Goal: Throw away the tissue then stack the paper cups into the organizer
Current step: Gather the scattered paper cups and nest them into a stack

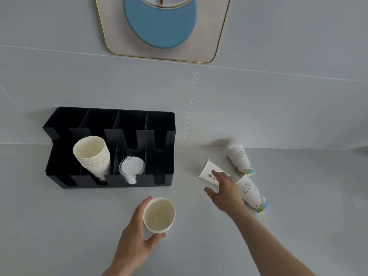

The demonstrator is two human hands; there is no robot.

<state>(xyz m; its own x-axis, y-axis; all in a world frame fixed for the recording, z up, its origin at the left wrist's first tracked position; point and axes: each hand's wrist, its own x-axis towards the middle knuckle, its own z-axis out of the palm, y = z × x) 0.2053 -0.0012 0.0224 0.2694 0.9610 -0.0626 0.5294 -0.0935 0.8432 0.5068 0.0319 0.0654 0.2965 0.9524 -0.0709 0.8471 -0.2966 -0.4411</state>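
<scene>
My left hand (137, 234) grips an upright white paper cup (159, 215) near the counter's front, its mouth facing up. My right hand (226, 191) hovers with fingers spread just over a paper cup lying on its side (209, 172). Two more printed paper cups lie on their sides to the right: one near the wall (240, 160), one closer to me (253, 194). The black organizer (159, 124) stands at the left against the wall. A stack of several cups (93, 154) leans in its second slot. No tissue is visible.
A stack of clear plastic lids (131, 168) fills the organizer's third slot. The pale grey counter (59, 226) meets a tiled wall behind. A gold-rimmed mirror with a blue disc (161, 22) hangs on the wall above.
</scene>
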